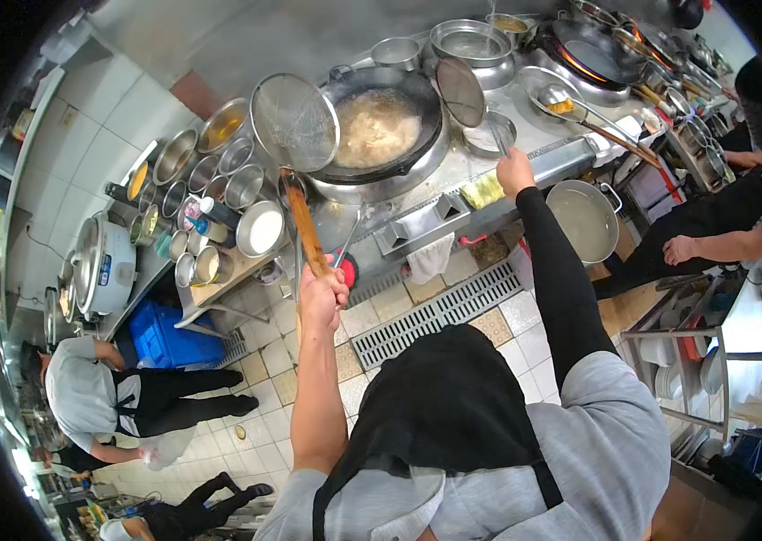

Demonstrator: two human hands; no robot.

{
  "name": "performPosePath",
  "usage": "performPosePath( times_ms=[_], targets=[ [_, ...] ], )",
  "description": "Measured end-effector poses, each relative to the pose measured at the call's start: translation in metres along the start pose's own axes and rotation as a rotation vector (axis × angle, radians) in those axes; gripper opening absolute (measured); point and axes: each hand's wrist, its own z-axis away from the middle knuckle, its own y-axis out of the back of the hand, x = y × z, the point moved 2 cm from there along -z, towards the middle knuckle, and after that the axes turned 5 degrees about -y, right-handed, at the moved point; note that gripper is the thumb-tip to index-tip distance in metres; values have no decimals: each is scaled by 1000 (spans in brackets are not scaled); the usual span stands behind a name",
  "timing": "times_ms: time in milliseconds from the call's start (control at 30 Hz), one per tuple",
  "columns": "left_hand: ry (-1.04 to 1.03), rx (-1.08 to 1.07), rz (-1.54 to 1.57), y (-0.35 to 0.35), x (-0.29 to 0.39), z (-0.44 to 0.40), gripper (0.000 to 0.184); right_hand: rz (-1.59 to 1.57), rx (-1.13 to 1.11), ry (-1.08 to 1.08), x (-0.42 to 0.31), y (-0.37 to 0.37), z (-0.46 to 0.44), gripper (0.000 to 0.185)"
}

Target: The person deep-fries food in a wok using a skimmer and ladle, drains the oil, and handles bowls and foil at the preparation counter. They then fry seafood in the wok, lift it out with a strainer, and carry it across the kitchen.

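Steel stove (525, 133) ahead: left hand (321, 293) clamped on one strainer (295, 123), long axis pointing forward; right hand (514, 173) gripping one probable ladle (460, 92).

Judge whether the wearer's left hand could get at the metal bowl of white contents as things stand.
Probably not straight away: the left hand is closed around the wooden handle of a mesh strainer. The metal bowl looks close and open-topped, so freeing the hand would likely be enough.
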Motion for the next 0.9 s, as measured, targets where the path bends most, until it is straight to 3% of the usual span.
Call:
performPosePath(
  times_ms=[100, 233, 333, 433, 500, 667, 900],
  targets=[
    [3, -1, -2, 5, 2, 1, 47, 49, 14, -81, -15, 7, 29, 20],
    [-1, 6, -21, 17, 5, 3, 47, -106, 76, 120, -74, 62, 81, 19],
    [2, 16, -24, 25, 6, 1, 48, -155, -120, 186, -109, 88, 111, 19],
    [1, 12, -16, 29, 8, 3, 48, -147, -225, 207, -124, 70, 122, 19],
    [-5, 7, -17, 31, 11, 5, 48, -91, -277, 206, -130, 46, 119, 16],
    [-29, -9, 15, 39, 10, 7, 47, -119, -140, 247, -135, -26, 80, 17],
    [-20, -6, 11, 43, 17, 14, 47, -37, -72, 199, -130, -2, 23, 21]
  ],
)
